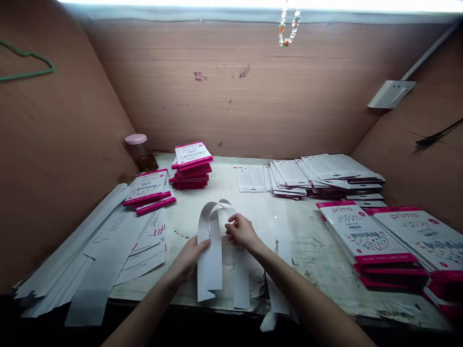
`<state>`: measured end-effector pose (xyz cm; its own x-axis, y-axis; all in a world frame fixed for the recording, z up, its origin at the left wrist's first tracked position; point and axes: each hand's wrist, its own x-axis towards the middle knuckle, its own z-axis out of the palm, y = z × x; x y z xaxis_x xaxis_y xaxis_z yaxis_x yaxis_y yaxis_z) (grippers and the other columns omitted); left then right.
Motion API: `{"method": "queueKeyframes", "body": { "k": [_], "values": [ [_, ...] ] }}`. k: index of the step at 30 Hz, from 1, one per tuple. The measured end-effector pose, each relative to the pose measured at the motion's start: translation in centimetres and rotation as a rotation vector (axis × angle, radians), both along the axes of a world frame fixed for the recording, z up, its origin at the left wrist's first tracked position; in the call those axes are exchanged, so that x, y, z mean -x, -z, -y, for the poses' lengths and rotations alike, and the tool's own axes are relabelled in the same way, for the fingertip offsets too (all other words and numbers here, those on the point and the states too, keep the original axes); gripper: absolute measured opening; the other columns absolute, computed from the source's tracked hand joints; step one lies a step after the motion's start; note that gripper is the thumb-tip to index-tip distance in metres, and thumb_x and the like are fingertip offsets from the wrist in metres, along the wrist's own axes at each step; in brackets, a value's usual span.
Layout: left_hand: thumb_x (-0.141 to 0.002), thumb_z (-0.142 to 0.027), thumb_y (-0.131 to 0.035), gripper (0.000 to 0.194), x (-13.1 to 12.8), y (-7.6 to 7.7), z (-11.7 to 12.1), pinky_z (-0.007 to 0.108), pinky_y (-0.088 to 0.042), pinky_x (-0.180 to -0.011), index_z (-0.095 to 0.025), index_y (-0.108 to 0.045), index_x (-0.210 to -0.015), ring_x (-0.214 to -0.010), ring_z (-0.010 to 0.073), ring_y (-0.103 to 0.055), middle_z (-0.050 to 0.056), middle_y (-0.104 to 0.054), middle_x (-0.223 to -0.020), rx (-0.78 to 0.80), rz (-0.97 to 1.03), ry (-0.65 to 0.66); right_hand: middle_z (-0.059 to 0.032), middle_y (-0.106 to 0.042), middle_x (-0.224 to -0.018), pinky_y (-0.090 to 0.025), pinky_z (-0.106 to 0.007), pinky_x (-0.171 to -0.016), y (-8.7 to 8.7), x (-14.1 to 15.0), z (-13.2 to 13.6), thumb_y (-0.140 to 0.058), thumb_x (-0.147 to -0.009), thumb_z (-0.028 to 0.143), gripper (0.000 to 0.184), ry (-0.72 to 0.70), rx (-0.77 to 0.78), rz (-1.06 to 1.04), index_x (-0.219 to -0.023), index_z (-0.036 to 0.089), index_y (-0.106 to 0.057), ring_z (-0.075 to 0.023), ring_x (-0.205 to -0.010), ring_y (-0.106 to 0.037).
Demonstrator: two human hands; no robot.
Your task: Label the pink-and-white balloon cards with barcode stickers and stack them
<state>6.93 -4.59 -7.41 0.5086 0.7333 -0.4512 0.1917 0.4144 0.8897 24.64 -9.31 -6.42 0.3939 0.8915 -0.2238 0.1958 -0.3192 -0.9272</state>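
My left hand is closed on a white paper strip, with the thumb lying across its face. The strip rises and bends over at the top into a loop, and a notch shows at its lower end. My right hand is beside the loop's right side, its fingers loosely curled and slightly apart. I see nothing plainly gripped in it; whether its fingertips touch the paper is unclear. Below the right hand a white strip end hangs down towards the table's front edge.
White strips are piled at left, beside printed cards. A pink-edged stack and a pink-lidded jar stand behind. White printed sleeves lie at back right, with "prima" packs in front. Partition walls enclose the table.
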Motion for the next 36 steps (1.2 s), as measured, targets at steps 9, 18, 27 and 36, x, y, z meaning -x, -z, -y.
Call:
{"method": "queueKeyframes", "body": {
  "k": [9, 18, 27, 36],
  "values": [
    [-0.089, -0.031, -0.051, 0.014, 1.2, 1.5, -0.6, 0.03, -0.048, -0.064, -0.018, -0.051, -0.095, -0.075, 0.0233, -0.067, 0.005, -0.068, -0.075, -0.517, -0.405, -0.035, -0.0125, -0.059, -0.12, -0.045, -0.044, -0.096, 1.8, 4.1, 2.4, -0.055, -0.084, 0.015, 0.027, -0.267, -0.219, 0.593, -0.111, 0.019, -0.058, -0.0282, -0.116, -0.053],
    [-0.092, -0.025, -0.048, 0.045, 1.3, 1.2, -0.1, 0.034, -0.045, -0.071, -0.009, -0.041, -0.133, -0.081, 0.0298, -0.067, 0.011, -0.069, -0.082, -0.741, -0.708, 0.059, -0.0183, -0.043, -0.148, -0.031, -0.052, -0.115, 3.6, 1.9, 4.8, -0.06, -0.088, 0.036, 0.048, -0.697, -0.25, 0.969, -0.13, 0.013, -0.055, -0.0328, -0.14, -0.036],
    [-0.092, -0.032, -0.056, 0.045, -0.2, 1.4, 0.8, 0.038, -0.05, -0.08, -0.027, -0.051, -0.136, -0.103, 0.0309, -0.059, 0.015, -0.057, -0.118, -1.131, -1.111, 0.138, -0.0176, -0.056, -0.136, -0.043, -0.049, -0.108, 3.4, 1.8, 2.8, -0.053, -0.092, 0.026, 0.038, -0.609, -0.391, 1.097, -0.127, 0.013, -0.057, -0.0302, -0.128, -0.051],
    [-0.089, -0.042, -0.06, 0.047, 4.5, 0.4, -1.8, 0.039, -0.041, -0.103, -0.025, -0.056, -0.132, -0.123, 0.029, -0.045, 0.01, -0.05, -0.137, -1.18, -1.026, -0.091, -0.0146, -0.053, -0.14, -0.039, -0.054, -0.109, 5.6, 0.4, -4.2, -0.046, -0.095, 0.038, 0.043, -0.697, -0.441, 1.135, -0.129, 0.015, -0.059, -0.0318, -0.132, -0.047]
  ]
}}
